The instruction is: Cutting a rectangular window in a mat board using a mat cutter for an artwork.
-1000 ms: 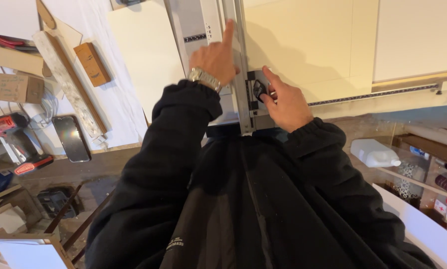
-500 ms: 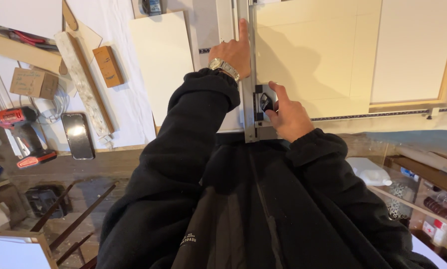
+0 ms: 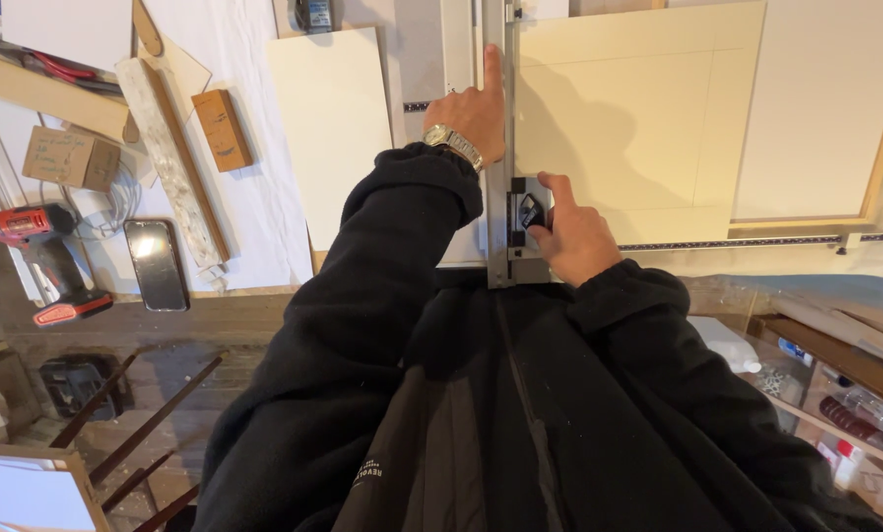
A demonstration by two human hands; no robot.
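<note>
A big white desk (image 3: 264, 197) is filling the top of the head view, with a dark wood floor showing below its near edge. A long grey rail (image 3: 496, 148) is running straight away from the person, from the near edge toward the far edge. A pale board (image 3: 638, 118) is lying flat just right of the rail, with thin pencil lines on it.

The left hand (image 3: 471, 113) is pressing down on the rail. Its pointer finger is stretching out along the rail and the other fingers are curling in. A watch is sitting on that wrist.

The right hand (image 3: 574, 232) is closer to the near edge. Its fingers are wrapping around a small black cutter (image 3: 528, 210) that is sitting on the rail, thumb on top. The cutter is below the left hand, so the rail's long line is leading from it up toward the left fingers.

Near the left edge, a phone (image 3: 156, 264) and a red drill (image 3: 37, 256) are lying.
</note>
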